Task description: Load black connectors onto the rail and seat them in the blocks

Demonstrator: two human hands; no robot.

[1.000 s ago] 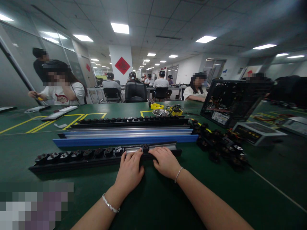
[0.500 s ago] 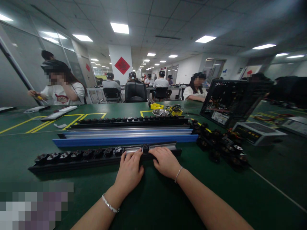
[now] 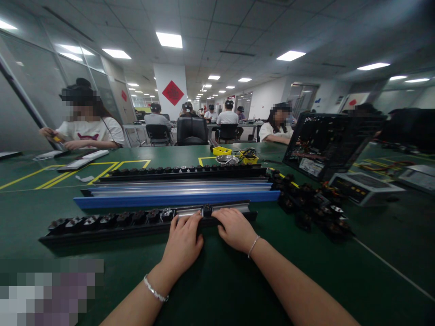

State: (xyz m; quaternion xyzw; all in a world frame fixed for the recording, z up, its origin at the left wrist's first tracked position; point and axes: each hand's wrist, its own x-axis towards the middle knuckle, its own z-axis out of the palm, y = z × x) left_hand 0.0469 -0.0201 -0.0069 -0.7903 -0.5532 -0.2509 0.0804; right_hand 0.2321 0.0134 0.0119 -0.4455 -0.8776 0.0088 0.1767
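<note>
A long black rail with a silvery inner channel lies across the table before me. Several black socket modules sit in a row along its left part. Farther right in the same channel is a single black socket module. My left hand lies over the rail just left of this module, its fingers curled over the near edge and its thumb below. On the module's right side, my right hand is bent over the rail, fingertips close to the module. Whether those fingertips touch it is hard to tell.
Behind the rail lie a blue strip and another black rail filled with modules. A pile of loose black modules is at right, by a power supply and an open computer case. Co-workers sit beyond the table.
The single module has tilted or settled slightly in the channel, while both my hands have barely moved. The co-worker at left has lowered a hand from the face to the table.
</note>
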